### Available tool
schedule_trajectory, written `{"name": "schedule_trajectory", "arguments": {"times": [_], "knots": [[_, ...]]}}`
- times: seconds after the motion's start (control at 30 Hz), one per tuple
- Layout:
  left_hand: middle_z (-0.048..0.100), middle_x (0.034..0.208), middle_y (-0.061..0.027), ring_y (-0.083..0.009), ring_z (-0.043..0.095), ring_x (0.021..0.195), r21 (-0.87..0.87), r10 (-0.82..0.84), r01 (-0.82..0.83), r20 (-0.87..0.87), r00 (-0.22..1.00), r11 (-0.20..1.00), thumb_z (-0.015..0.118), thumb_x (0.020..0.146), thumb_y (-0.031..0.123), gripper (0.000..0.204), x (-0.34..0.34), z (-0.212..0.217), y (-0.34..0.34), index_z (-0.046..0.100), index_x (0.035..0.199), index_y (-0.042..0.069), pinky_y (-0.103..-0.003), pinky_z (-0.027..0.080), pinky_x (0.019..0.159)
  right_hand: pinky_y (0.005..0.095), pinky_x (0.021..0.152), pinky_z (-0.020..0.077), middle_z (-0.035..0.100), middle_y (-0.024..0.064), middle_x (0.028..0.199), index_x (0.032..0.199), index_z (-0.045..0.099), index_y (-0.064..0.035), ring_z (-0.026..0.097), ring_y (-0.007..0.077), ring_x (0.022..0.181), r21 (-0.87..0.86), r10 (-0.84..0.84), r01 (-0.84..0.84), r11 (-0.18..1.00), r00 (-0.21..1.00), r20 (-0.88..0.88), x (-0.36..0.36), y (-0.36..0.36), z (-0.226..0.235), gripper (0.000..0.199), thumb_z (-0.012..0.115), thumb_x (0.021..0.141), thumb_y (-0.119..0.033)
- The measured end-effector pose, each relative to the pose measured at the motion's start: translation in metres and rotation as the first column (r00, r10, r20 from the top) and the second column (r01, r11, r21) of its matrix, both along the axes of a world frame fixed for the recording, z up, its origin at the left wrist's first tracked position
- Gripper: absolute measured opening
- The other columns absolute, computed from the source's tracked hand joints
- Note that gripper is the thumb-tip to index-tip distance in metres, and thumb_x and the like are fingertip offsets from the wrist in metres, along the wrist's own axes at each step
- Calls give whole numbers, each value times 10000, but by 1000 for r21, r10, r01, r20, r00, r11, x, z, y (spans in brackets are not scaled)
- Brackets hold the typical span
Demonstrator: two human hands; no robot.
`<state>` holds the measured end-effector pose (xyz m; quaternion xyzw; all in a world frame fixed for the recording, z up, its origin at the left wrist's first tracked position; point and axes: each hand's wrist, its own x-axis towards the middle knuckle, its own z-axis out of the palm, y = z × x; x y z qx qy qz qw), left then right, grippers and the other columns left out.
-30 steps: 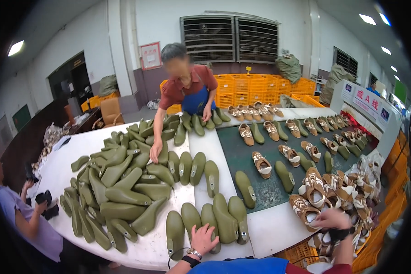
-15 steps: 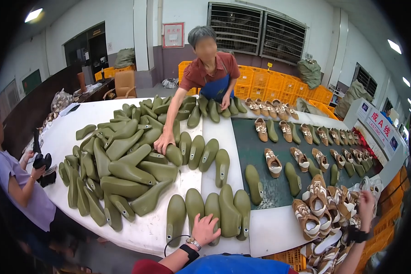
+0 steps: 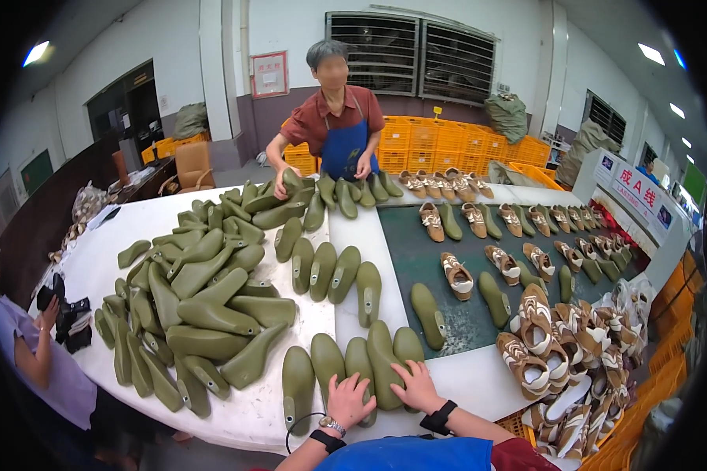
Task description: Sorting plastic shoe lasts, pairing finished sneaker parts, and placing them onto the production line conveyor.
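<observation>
Several olive-green shoe lasts stand in a row at the table's near edge. My left hand [image 3: 351, 400] lies over the lower part of the middle last [image 3: 359, 357], fingers spread. Just right of it, my right hand [image 3: 418, 387] touches the taller last [image 3: 382, 353] and the rightmost last [image 3: 408, 347] with its fingers apart. Neither hand is visibly closed round a last. At the left end of the row stand two more, an outer last [image 3: 298, 381] and its neighbour [image 3: 327, 355]. The palms hide the lower ends of some lasts.
A heap of lasts [image 3: 204, 314] covers the white table [image 3: 236, 420]. Shoes and lasts stand on the green surface [image 3: 393, 235] at right. Brown-and-white shoes [image 3: 538, 318] pile near my right arm. Across the table, a co-worker [image 3: 338, 129] holds a last [image 3: 292, 182].
My right hand has come from the shoe pile at right to the lasts beside my left hand. The co-worker's reaching hand has drawn back with a last. My view has shifted slightly.
</observation>
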<state>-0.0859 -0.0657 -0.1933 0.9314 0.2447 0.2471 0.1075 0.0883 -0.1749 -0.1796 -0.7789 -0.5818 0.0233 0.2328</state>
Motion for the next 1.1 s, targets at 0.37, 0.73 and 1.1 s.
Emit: {"name": "schedule_trajectory", "arguments": {"times": [0.37, 0.73, 1.1], "knots": [[588, 1115, -135, -257, 572, 992, 34, -16, 15, 28, 999, 999, 642, 698, 342, 404, 2, -5, 0, 626, 1026, 107, -534, 256, 1007, 462, 934, 410, 557, 135, 1145, 1214, 544, -172, 457, 404, 1107, 207, -147, 145, 968, 989, -8, -7, 4, -25, 496, 652, 754, -324], [582, 1134, -133, -265, 551, 1032, 100, -19, 18, 15, 1000, 995, 625, 711, 306, 393, 8, -4, -1, 608, 1039, 90, -542, 238, 1031, 482, 980, 358, 480, 147, 1247, 1283, 466, -168, 435, 399, 1142, 137, -157, 156, 978, 988, -5, -4, 1, -21, 559, 635, 781, -346], [552, 1211, -107, -251, 533, 1080, 73, -3, 10, -97, 995, 997, 615, 724, 261, 408, 11, -2, -3, 584, 1093, 88, -523, 230, 1050, 439, 867, 414, 454, 134, 1209, 1235, 481, -168, 493, 320, 1042, -74, -589, 596, 800, 803, 97, 133, -96, 2, 602, 717, 687, -253]]}}
